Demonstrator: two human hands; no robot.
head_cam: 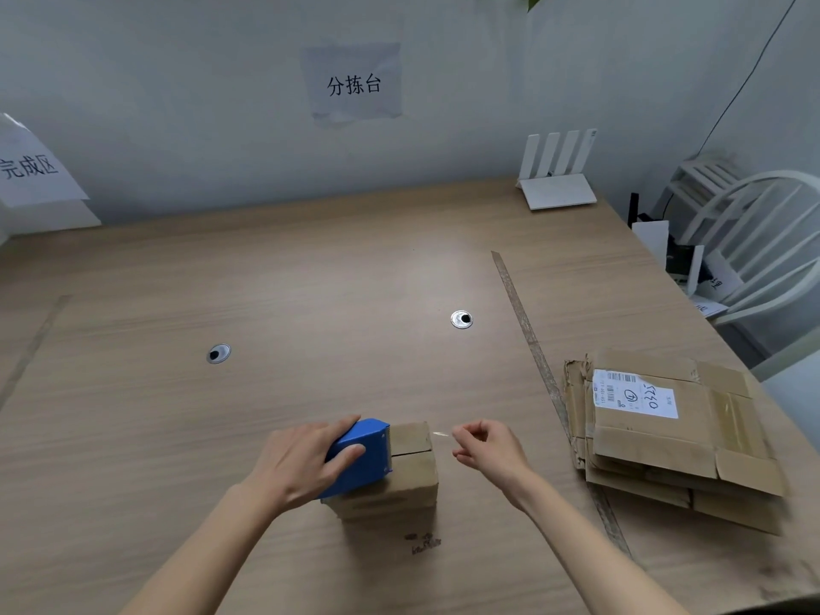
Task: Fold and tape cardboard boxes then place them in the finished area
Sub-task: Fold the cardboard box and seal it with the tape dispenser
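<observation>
A wooden table point(310, 281) stands against a pale wall, and on the wall hangs a paper sign point(353, 84) with black characters. A second sign point(31, 166) is at the far left. The table has two round metal holes point(218, 353) and a long strip of tape point(532, 348) stuck across its right part. A white router point(557, 177) stands in the far right corner, and a white chair point(754, 241) is beside the table.

Near the front edge, in the middle, stands a small cardboard box point(406, 477) with its top flaps closed. The left hand point(301, 459) grips a blue tape dispenser point(361, 454), which rests on top of the box. The right hand point(486, 446), just right of the box, has curled fingers that pinch the end of a clear tape point(440, 434) pulled from the dispenser. To the right, beyond the strip, lies a pile of flat cardboard boxes point(665, 441) with a white label on top.
</observation>
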